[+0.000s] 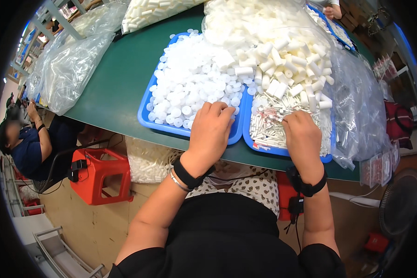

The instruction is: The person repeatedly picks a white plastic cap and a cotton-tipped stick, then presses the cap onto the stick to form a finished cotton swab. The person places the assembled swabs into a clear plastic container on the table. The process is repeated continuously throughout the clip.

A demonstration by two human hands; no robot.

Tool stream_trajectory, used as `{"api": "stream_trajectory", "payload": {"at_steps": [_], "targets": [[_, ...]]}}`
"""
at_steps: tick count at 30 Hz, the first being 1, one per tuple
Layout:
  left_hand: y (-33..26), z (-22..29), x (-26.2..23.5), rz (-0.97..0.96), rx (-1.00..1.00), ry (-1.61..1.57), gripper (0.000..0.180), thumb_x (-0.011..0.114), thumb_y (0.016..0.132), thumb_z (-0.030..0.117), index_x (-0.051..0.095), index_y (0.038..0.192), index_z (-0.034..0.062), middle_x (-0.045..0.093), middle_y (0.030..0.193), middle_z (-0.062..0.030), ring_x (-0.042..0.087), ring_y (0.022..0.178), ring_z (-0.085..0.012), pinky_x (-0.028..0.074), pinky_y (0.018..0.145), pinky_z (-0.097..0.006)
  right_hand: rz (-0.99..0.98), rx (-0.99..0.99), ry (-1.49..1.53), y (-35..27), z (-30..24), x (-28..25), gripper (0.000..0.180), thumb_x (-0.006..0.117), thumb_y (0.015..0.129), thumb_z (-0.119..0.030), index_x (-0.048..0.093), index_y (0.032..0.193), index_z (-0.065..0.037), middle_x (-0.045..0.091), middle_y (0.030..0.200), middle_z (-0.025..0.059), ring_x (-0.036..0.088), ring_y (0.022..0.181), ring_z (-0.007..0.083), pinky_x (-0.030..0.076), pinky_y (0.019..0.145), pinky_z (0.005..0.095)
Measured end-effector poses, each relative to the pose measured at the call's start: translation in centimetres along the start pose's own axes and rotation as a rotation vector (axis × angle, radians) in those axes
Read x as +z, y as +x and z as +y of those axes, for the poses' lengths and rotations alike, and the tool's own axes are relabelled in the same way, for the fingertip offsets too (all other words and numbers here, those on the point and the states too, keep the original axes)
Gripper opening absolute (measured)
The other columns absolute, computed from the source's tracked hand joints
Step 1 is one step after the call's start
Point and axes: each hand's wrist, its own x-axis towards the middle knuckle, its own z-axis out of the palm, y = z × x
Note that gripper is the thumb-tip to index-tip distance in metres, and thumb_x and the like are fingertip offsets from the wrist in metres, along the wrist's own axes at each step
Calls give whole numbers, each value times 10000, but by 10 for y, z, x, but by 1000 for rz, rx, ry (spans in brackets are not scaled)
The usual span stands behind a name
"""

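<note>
Left hand [210, 129] at discs [183, 95], right hand [305, 136] at pins [266, 127], fingers curled, grasp impossible to tell; apparently picking, next likely calling for fine pinches.

Disc tray [167, 129] left of stick tray [278, 151] on table [106, 78]

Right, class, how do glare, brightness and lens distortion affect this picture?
Head view: fisheye bending curves the near edge of the green tabletop; head view: glints streak the crumpled clear plastic bag at left; head view: the round white plastic discs look overbright, outlines merging.
</note>
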Motion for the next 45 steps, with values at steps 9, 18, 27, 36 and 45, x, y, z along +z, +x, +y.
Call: {"api": "stream_trajectory", "payload": {"at_steps": [9, 18, 27, 36, 45], "targets": [[6, -8, 5, -38, 22, 82, 173, 703, 780, 60, 669, 949, 66, 620, 894, -77, 549, 847, -308, 482, 720, -404, 60, 205, 275, -10, -3, -21, 99, 711, 819, -51, 638, 881, -25, 651, 840, 105, 646, 762, 291, 500, 666, 368], [10, -6, -2, -120, 6, 123, 163, 705, 780, 73, 669, 935, 39, 659, 872, -105, 564, 846, -323, 487, 736, -416, 30, 202, 406, -14, -19, -36, 98, 721, 838, -64, 659, 899, -18, 687, 798, 108, 664, 681, 270, 501, 608, 341], [5, -9, -3, -92, 30, 51, 205, 713, 760, 57, 656, 954, 29, 653, 822, -113, 559, 822, -320, 468, 727, -423, -21, 224, 490, -26, -24, -34, 94, 726, 833, -62, 671, 894, -15, 693, 803, 118, 669, 682, 262, 505, 606, 325], [8, -10, -8, -52, 22, 114, 223, 692, 798, 48, 660, 1018, 35, 664, 869, -110, 580, 786, -284, 477, 713, -396, -52, 201, 561, -28, -32, -31, 107, 731, 832, -68, 669, 900, -12, 686, 781, 123, 662, 650, 254, 498, 583, 326], [-18, 31, -17, -243, -823, -1625, 319, 685, 919, 83, 572, 1205, 0, 638, 985, -45, 633, 859, -117, 528, 778, -247, 60, 43, 550, -30, -44, -33, 78, 717, 837, -59, 664, 881, -21, 628, 700, 93, 582, 584, 257, 432, 541, 356]]}}
